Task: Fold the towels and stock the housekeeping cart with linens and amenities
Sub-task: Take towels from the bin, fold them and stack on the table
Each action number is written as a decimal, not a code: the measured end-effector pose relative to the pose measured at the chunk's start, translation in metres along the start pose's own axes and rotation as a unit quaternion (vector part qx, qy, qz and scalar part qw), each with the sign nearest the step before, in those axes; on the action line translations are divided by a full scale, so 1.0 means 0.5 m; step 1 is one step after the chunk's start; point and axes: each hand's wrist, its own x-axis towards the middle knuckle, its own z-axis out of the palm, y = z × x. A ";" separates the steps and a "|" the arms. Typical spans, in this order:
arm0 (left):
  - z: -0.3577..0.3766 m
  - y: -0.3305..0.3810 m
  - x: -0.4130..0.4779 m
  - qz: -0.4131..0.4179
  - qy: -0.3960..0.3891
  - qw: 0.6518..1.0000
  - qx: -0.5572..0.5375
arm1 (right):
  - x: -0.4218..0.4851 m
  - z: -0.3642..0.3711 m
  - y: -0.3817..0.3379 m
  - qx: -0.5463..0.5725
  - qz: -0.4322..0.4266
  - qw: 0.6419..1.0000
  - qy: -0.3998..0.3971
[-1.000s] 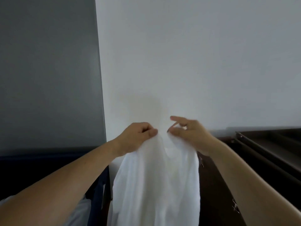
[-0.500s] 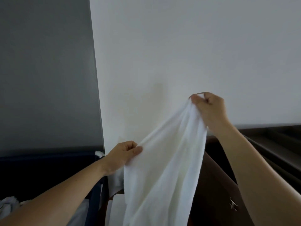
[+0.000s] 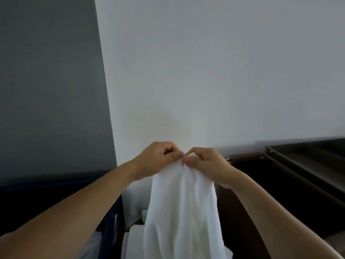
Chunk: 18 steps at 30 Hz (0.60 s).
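Room: white wall point(image 3: 205, 71) directly behind the towel point(image 3: 183, 212), grey wall point(image 3: 46, 81) to towel's left, the corner between them running down just left of it. Dark wood unit point(image 3: 302, 171) w/ open shelves to towel's right, set vs the white wall. Dark blue frame point(image 3: 110, 223) low on towel's left; some white linen point(image 3: 133, 238) lies below and behind towel's lower left, blurred, can't tell what kind.

Change vs half a sec ago: right hand point(image 3: 207, 163) was lifted high and well apart from left hand point(image 3: 158, 157), towel stretched slantwise between them. Now both hands meet at towel's top, fingertips touching, and cloth hangs straight down in soft folds.

Grip: left hand curled tight, thumb pressed on top edge of towel. Right hand pinches same edge btwn thumb and bent forefinger. Towel's top bunches right under both sets of fingers; rest drops below the wrists, btwn the forearms, bottom end out of view
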 end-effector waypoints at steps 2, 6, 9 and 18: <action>0.004 -0.038 -0.017 -0.050 -0.006 0.998 -0.028 | 0.010 -0.009 -0.003 -0.049 -0.019 0.997 0.054; 0.019 -0.108 -0.059 -0.106 -0.030 0.990 -0.083 | 0.044 -0.050 -0.039 -0.001 -0.087 0.977 0.193; 0.008 -0.126 -0.081 -0.121 -0.050 0.987 -0.090 | 0.067 -0.087 -0.074 0.077 -0.127 0.946 0.288; -0.070 0.008 -0.029 -0.017 0.076 0.994 -0.071 | 0.052 -0.091 -0.024 -0.072 0.012 0.984 0.161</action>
